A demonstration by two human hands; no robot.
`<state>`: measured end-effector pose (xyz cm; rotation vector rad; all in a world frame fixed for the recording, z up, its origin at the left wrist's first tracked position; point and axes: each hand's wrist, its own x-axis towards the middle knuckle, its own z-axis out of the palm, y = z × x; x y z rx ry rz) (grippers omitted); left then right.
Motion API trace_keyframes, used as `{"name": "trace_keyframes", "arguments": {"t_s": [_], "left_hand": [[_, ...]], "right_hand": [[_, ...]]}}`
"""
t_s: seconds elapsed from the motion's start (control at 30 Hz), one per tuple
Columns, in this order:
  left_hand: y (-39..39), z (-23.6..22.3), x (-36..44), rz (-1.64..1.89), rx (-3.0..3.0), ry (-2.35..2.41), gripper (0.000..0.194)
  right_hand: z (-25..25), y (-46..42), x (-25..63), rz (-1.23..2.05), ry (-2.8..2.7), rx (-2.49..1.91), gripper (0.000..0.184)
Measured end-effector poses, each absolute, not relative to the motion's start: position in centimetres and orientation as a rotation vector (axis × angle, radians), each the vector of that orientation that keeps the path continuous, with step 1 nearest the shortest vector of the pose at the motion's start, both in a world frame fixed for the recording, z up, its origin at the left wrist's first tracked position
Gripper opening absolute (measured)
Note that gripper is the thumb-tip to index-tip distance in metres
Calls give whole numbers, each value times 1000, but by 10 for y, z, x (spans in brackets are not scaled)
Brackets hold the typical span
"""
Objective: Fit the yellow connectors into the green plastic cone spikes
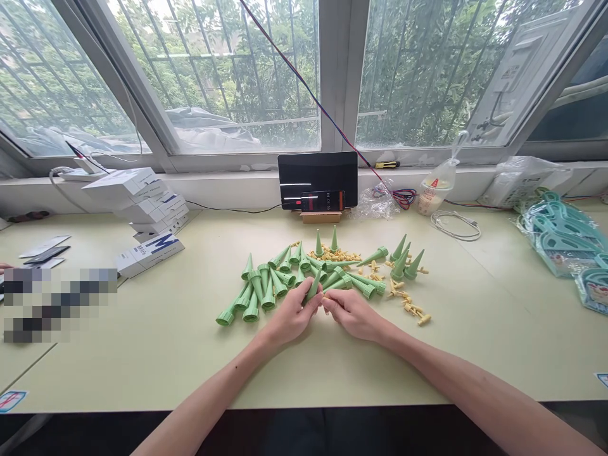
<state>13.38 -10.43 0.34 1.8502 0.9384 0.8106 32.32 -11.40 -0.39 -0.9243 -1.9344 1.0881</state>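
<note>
My left hand (295,311) is closed around a green plastic watering spike (314,285), its pointed end tilted up. Right beside it, my right hand (354,311) pinches thumb and fingers together close to the spike's base. What sits in that pinch is too small to make out. Many similar green spikes (256,283) lie in a heap beyond and to the left of my hands. A few green spikes (400,265) stand upright at the right. Small yellow plugs (339,255) are piled behind the heap, and more yellow plugs (414,309) are scattered to the right.
A phone (323,201) leans before a black screen (317,171) by the window. White boxes (152,253) are stacked at left, near a person's pixelated arm. On the right are a coiled white cable (456,226), a bagged cup (433,193) and teal wrapped items (560,231).
</note>
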Motion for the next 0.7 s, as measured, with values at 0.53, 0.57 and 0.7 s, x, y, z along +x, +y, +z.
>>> {"name": "trace_keyframes", "arguments": {"t_s": [0.53, 0.57, 0.7], "left_hand": [[-106, 6, 135, 822, 1818, 963, 23], [-105, 6, 135, 832, 1792, 959, 23], [-105, 8, 137, 853, 1693, 962, 22]], "right_hand": [[-5, -116, 322, 1309, -1796, -924, 42], [-5, -115, 321, 1298, -1772, -939, 43], [-6, -113, 324, 1171, -1584, -994, 39]]}}
